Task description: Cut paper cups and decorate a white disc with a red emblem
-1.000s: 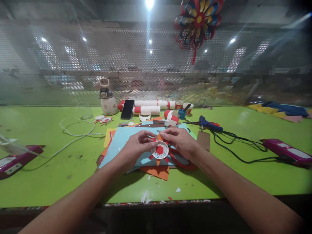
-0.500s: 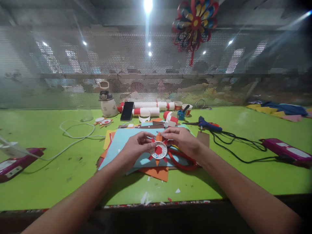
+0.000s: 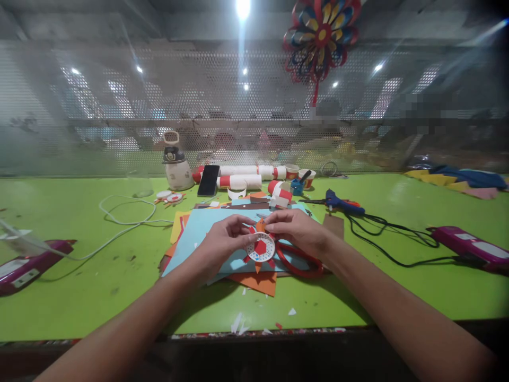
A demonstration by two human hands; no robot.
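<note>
Between my two hands is a paper turtle (image 3: 260, 247), a round white disc with a red centre, blue marks round it, red flippers and an orange head and tail. My left hand (image 3: 230, 237) grips the disc's left edge between thumb and fingers. With pinched fingertips, my right hand (image 3: 292, 228) holds the turtle close to its orange head at the top. Red-handled scissors (image 3: 303, 263) lie under my right hand on a light blue sheet of paper (image 3: 191, 239). Orange paper (image 3: 256, 283) sticks out below that sheet.
A blue glue gun (image 3: 338, 203) with a black cord lies to the right, near a purple power strip (image 3: 469, 245). At the back stand a bottle (image 3: 177, 167), a phone (image 3: 209, 181) and paper-cup rolls (image 3: 240, 182). Another paper turtle (image 3: 174, 198) lies left of the phone.
The turtle has tilted slightly between my fingers, its tail shifting a little downward. Both hands stay on it. The whole view has shifted very slightly.
</note>
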